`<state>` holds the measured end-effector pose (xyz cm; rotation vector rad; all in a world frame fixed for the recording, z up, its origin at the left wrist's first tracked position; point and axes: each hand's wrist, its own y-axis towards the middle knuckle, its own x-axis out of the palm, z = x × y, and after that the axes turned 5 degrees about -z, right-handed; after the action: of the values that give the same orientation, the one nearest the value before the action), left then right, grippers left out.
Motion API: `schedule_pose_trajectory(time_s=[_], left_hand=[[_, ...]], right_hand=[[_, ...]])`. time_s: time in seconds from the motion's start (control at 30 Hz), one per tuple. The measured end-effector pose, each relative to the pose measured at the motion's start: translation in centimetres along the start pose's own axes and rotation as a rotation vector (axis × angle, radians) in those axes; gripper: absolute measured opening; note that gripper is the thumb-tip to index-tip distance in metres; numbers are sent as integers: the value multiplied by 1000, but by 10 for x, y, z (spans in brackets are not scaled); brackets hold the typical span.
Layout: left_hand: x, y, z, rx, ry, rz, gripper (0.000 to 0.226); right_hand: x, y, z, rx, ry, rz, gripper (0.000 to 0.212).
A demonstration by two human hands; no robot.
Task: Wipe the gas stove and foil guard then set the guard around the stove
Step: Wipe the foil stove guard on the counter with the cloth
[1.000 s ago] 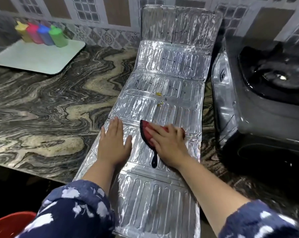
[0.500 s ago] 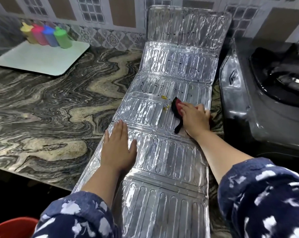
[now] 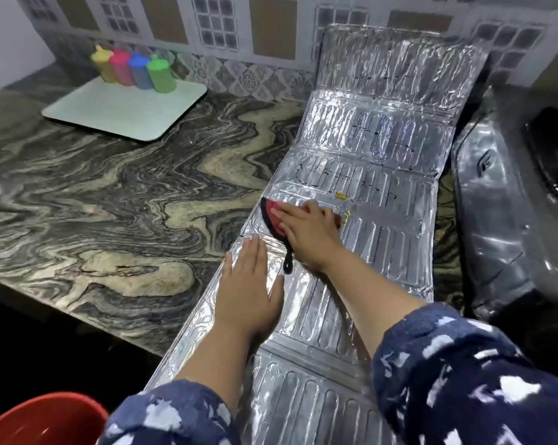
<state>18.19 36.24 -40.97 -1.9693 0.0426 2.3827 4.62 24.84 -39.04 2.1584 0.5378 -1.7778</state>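
Wiping a foil guard (image 3: 364,200) laid flat across a marbled stone table (image 3: 110,200), long axis running from the near edge away to the tiled back wall, farthest panel tilting up against that wall. Pressing a red cloth (image 3: 272,211) with dark trim under the right hand (image 3: 309,234), fingers spread flat on top rather than curled, a dark loop trailing back toward the wrist. Bracing the sheet with the left hand (image 3: 250,290), palm down, fingers open, gripping nothing, just nearer the near edge than the right. Working beside small yellowish spots (image 3: 341,196) lying just beyond and to the right of the cloth, right hand plainly the nearer; likely the next reach, judging by the smears and dark flecks sitting on the farther panels. Showing thin embossed foil, ribbed in rows of rounded slots, creased at each fold, crinkled and glaring under the light. Sitting along the guard's right side, toward the table's right edge: the gas stove (image 3: 508,220), grey metal flank and dark top, guard not yet standing around it. Resting near the back left corner: a pale tray (image 3: 123,114) carrying four coloured bottles (image 3: 133,70). Peeking in at the lower left, below the table's near edge: a red basin (image 3: 40,419).
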Motion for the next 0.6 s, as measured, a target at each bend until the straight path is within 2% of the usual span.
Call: schedule_pose_trajectory(time_s=[0.13,0.27,0.43,0.6], left_hand=[[2,-1,0,-8,-10,15,72],[1,-2,0,-13,-23,8,71],[0,-9,0,-18,-20,-17,70],[-3,-28,-3,-18,-14,-51,71]], right_hand=[[-8,16,30,186,-16,7,45],[-10,-6,54,317,-22,4,49],[-12,-30,56,303,-14,-56,50],[-7,-48,42,277,17,-45,48]])
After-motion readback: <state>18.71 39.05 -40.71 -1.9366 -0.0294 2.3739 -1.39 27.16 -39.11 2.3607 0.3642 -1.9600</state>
